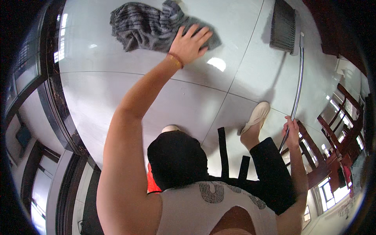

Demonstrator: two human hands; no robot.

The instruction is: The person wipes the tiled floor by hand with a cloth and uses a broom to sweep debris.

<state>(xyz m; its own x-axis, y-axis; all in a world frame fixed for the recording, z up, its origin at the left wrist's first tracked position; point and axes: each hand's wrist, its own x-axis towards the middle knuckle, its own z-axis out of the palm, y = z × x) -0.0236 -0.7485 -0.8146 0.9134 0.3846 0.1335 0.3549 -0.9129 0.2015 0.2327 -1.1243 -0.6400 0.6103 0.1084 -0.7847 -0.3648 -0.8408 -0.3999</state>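
Observation:
A crumpled grey striped cloth [141, 28] lies on the tiled floor at the top of the view. My left hand [189, 44], with a band at the wrist, rests on the cloth's right part with its fingers spread. On the right, my right hand [290, 132] is closed around the metal pole [300, 79] of what looks like a broom or mop. The pole runs up beside a grey bristled head [282, 28] at the upper right; how the two join is not plain.
My feet in light slippers [257, 116] stand on the glossy tiles [164, 100]. Dark wooden furniture [332, 132] stands at the right. A dark door track and frame [63, 108] run along the left.

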